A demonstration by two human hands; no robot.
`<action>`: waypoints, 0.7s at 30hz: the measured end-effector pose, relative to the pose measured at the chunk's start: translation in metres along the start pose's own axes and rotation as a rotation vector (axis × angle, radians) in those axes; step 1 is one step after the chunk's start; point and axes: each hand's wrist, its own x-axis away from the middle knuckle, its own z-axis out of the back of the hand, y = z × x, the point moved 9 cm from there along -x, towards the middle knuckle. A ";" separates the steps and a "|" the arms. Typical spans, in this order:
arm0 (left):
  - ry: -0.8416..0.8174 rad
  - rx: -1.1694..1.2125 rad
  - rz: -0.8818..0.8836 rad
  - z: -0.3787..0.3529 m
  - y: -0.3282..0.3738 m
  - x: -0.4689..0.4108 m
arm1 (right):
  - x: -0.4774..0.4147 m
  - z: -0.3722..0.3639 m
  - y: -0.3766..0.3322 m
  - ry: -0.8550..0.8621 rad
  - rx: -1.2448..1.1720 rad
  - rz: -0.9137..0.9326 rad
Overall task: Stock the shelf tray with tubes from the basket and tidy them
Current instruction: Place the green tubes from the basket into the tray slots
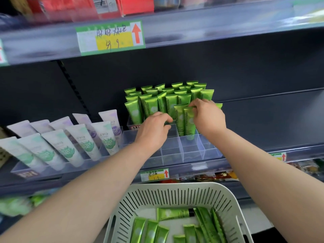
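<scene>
Head view: two green tubes (186,121) stood upright in the clear tray (172,152) on the shelf (254,152).

They sit in a middle cell just ahead of the packed standing tubes (168,99). Their long axis is near vertical with a slight backward lean, crimped end up, cap end down, print facing the wearer. The right hand (209,117) has its grip closed to a pinch on their top crimps, probably because only the tops stay reachable between the dividers, and it lets them be squared to the row. The left hand (154,131) is at the tray beside them with fingers curled; whether its grip holds anything cannot be told. The front cells show no tubes. In the basket (175,187) below, loose tubes (150,231) lie flat, most pointing away from the wearer and one crosswise. Pale tubes (84,142) lean at the left.
</scene>
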 end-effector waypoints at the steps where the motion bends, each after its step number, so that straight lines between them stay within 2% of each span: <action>1: -0.001 0.003 0.001 0.000 0.000 0.001 | -0.001 -0.001 -0.001 -0.004 0.011 0.011; 5: 0.016 0.022 -0.009 0.002 0.001 0.004 | -0.001 0.001 -0.006 0.029 0.036 0.057; 13: 0.053 0.052 -0.058 0.010 0.015 0.025 | 0.037 0.024 -0.020 0.251 0.085 0.192; 18: 0.027 0.085 -0.044 -0.002 0.017 0.064 | 0.090 0.015 -0.023 0.247 0.021 0.247; 21: -0.050 0.111 -0.012 -0.030 0.006 0.101 | 0.138 -0.017 -0.022 0.151 -0.005 0.273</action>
